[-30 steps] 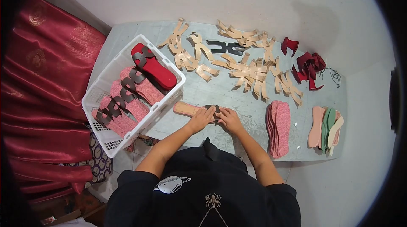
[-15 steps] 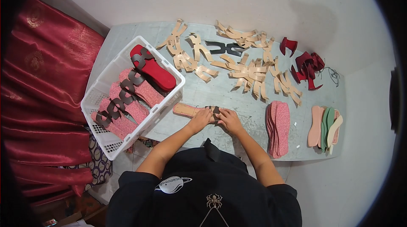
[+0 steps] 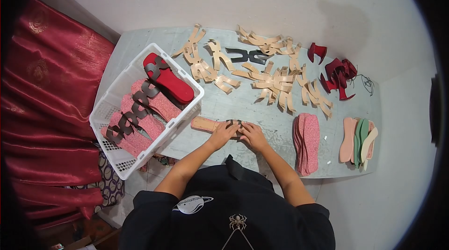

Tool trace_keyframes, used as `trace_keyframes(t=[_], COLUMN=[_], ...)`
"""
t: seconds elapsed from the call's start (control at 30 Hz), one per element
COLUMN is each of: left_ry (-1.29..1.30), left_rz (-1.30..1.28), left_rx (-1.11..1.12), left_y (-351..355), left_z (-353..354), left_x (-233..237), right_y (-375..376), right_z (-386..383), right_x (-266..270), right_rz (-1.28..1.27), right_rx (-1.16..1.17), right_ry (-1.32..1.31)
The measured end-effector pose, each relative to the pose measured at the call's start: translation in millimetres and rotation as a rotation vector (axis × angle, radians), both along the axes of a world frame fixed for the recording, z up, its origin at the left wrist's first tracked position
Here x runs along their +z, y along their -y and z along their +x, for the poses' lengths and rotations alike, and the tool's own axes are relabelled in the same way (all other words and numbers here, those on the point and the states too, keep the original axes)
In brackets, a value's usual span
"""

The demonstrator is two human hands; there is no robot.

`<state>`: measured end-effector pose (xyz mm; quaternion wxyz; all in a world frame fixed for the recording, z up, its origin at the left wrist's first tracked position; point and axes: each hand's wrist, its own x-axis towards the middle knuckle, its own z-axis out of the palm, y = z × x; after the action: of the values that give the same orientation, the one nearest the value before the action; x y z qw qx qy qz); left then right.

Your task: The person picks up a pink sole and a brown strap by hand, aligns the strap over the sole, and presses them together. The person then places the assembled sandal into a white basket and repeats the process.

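Observation:
A tan sandal sole [image 3: 203, 123] lies flat on the grey table [image 3: 229, 103] near its front edge. A dark strap piece [image 3: 234, 123] sits across the sole's right end. My left hand [image 3: 222, 132] and my right hand [image 3: 253, 134] press together on that strap and sole, fingers curled over them. Most of the sole's right half is hidden under my hands.
A white plastic basket [image 3: 191, 84] at the left holds pink and red soles with dark straps. Tan strap cut-outs [image 3: 271, 75] and one black strap [image 3: 247, 55] cover the table's back. Dark red straps [image 3: 337, 72] lie far right, above a pink sole stack [image 3: 307, 141] and pastel soles [image 3: 359, 140].
My hands have shifted slightly on the strap and sole; the view has tilted a little. Nothing else on the table has moved.

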<state>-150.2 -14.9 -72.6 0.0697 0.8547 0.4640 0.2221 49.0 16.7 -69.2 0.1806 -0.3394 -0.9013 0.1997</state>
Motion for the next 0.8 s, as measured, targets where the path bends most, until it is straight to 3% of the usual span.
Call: trace_keyframes(t=[0.23,0.3,0.43,0.5,0.67,0.8], left_ry=[0.091,0.069,0.155,0.259,0.463,0.665], left_rz=[-0.101,-0.15,-0.14,-0.207,-0.396,-0.553], left_rx=[0.085,0.03,0.052,0.09,0.11,0.089], left_y=[-15,-19,-17,-17,-12,0], left_z=[4,4,8,7,-2,-14], left_x=[25,32,56,72,113,130], right_y=[-15,-23,-29,-28,-34,-38], right_z=[-5,-2,1,1,-4,-14], right_x=[11,24,47,68,113,142], right_rz=[-0.166,-0.465,-0.518,-0.621,-0.556,-0.701], right_rx=[-0.09,-0.07,-0.061,-0.017,0.073,0.184], right_ry=[-0.138,-0.174,-0.2,-0.43,-0.356,-0.258])
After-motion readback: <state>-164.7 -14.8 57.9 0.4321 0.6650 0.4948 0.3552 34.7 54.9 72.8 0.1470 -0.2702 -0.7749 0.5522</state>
